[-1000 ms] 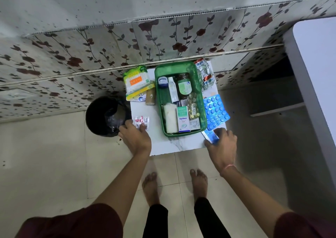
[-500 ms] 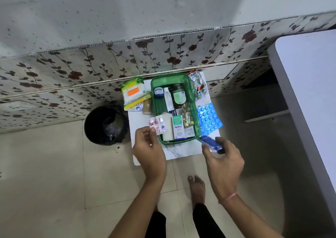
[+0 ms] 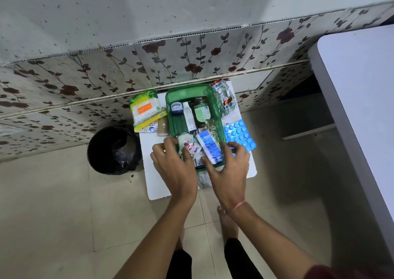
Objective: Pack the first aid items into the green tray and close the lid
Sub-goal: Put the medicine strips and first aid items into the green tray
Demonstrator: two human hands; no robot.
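The green tray [image 3: 170, 116] stands on a small white board [image 3: 158, 185] and holds a blue-lidded jar [image 3: 176, 107], a white tube [image 3: 189, 116], a brown bottle with a green label [image 3: 200, 110] and boxes. My left hand [image 3: 174, 166] is at the tray's near left corner, its thumb and fingers on a red-and-white pill strip [image 3: 191, 147] lying over a white gauze roll. My right hand [image 3: 229, 169] grips a narrow blue tablet strip [image 3: 210, 148], which lies slanted across the tray's near right part.
Left of the tray lie a cotton-bud pack [image 3: 143, 108] and a brown roll [image 3: 163, 126]. To the tray's right are silver-and-red blister packs [image 3: 225, 99] and a large blue tablet sheet [image 3: 242, 134]. A black bin [image 3: 114, 149] stands on the left, and a white table [image 3: 360, 112] on the right.
Both hands have moved from the board's edges to over the tray. The red-and-white strip and the blue strip have gone from beside the tray to inside it.
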